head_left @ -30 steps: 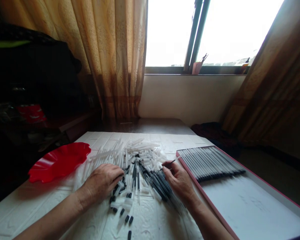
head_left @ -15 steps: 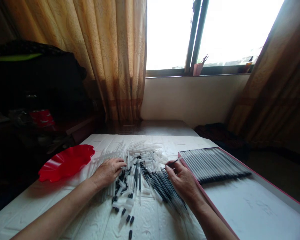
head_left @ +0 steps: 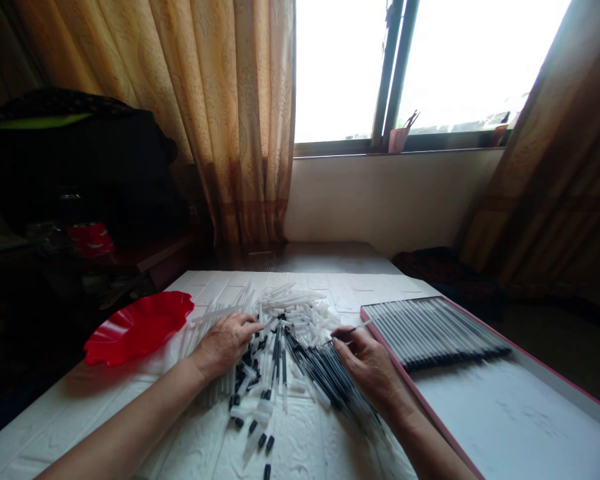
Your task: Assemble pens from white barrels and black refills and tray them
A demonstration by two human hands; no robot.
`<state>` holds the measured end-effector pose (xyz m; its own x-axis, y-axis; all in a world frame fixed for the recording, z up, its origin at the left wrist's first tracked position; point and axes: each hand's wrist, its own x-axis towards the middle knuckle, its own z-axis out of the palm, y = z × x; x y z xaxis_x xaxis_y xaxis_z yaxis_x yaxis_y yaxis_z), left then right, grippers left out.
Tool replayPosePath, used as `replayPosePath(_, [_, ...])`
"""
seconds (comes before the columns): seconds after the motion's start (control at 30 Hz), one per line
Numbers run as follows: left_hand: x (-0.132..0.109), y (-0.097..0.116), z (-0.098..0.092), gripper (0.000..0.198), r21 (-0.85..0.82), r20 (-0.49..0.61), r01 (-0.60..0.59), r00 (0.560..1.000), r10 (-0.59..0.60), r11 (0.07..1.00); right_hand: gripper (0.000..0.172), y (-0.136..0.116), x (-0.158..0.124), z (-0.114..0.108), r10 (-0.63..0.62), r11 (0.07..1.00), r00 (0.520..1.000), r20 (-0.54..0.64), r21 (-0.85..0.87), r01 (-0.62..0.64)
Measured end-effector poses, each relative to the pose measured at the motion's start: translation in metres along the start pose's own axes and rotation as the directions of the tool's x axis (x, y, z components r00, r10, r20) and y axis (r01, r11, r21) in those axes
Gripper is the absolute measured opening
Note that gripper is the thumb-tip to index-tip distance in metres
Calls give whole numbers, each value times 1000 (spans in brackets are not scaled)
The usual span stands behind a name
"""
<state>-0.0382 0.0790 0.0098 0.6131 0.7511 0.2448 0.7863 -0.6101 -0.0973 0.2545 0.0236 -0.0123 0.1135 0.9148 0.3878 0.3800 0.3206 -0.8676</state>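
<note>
My right hand (head_left: 367, 360) pinches a thin pen refill (head_left: 353, 330), dark along its length with a pale far end. Under that hand lies a fan of dark pen refills (head_left: 325, 373). My left hand (head_left: 225, 340) rests at the left of the heap, its fingers drawn together; a small clear plastic piece lies at the fingertips, and I cannot tell what they grip. Clear plastic caps (head_left: 305, 317) are heaped between the hands. Small black plugs (head_left: 253, 427) are scattered on the near side. Long clear tubes (head_left: 215, 387) lie partly beneath my left hand.
On the right a pink-edged box (head_left: 480, 407) holds a row of clear pens with black ends (head_left: 435, 330). A red wavy-rimmed plate (head_left: 140, 327) stands at the left of the white-covered table (head_left: 180, 443). Curtains and a window are behind.
My left hand has reached slightly right, towards the heap, with its fingers extended further. My right hand still holds the pen refill in nearly the same place. The whole view has shifted a little.
</note>
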Motion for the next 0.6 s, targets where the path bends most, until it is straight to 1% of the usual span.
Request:
replayPosePath(0.13, [12, -1, 10, 22, 60, -48, -108, 993, 111, 992, 28, -1, 0, 0, -1, 1000, 1000, 3, 12, 1])
replayPosePath(0.23, [21, -4, 14, 22, 66, -100, -214, 970, 220, 975, 28, -1, 1, 1, -4, 999, 1000, 9, 32, 4])
replayPosePath(0.33, [26, -1, 8, 17, 48, -175, -314, 932, 318, 948, 26, -3, 1, 2, -14, 998, 1000, 6, 67, 14])
replayPosePath(0.4, [23, 8, -1, 12, 24, -242, -361, 902, 356, 932, 24, -7, 0, 2, -26, 994, 1000, -8, 103, 27])
replayPosePath(0.5, [5, 32, -17, 19, -33, -353, -377, 871, 342, 926, 23, -18, -4, 5, -50, 984, 998, -33, 170, 55])
replayPosePath(0.53, [-4, 42, -20, 19, -61, -386, -364, 867, 314, 930, 23, -23, -7, 7, -59, 979, 997, -41, 195, 66])
replayPosePath(0.6, [-24, 59, -20, 17, -127, -444, -297, 870, 214, 946, 23, -33, -15, 11, -75, 961, 997, -37, 266, 82])
